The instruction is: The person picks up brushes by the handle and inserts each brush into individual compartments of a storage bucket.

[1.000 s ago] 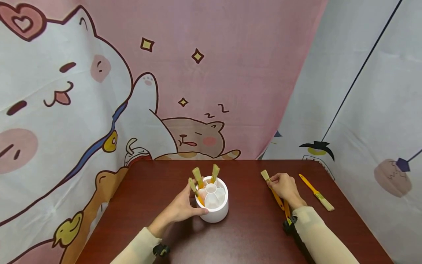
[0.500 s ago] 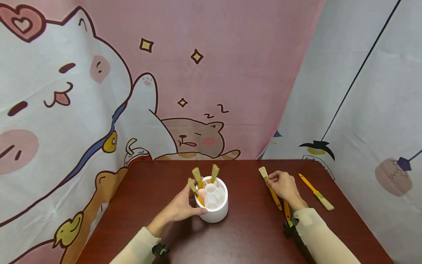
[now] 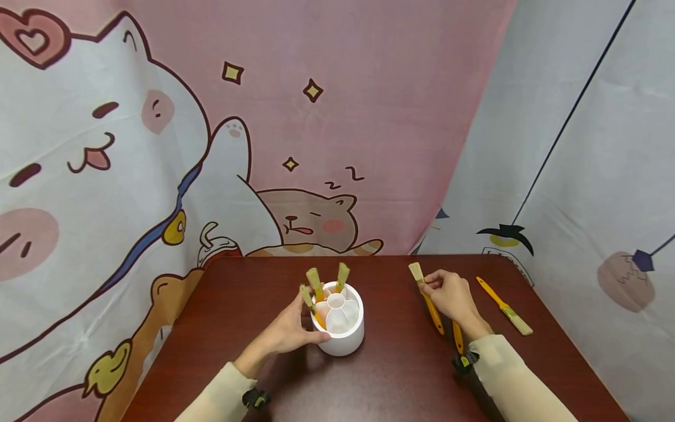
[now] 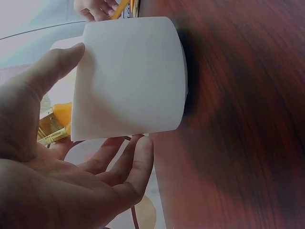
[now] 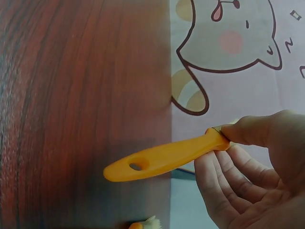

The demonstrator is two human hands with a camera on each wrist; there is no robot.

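Note:
A white round brush holder with divided slots stands mid-table, three brushes upright in it. My left hand cups its left side, thumb at the front and fingers round the back; the left wrist view shows the thumb on the holder's wall. My right hand pinches an orange-handled brush near its bristles, lifted off the table and tilted bristles-up. In the right wrist view that handle sticks out left from my fingertips.
A second orange brush lies on the dark red table beside my right wrist. A third brush lies near the right edge. Cartoon cloth backdrops hang close behind the table and on the right.
My right hand has raised its brush off the table and carried it a little left and farther away. The left hand and the holder have stayed put.

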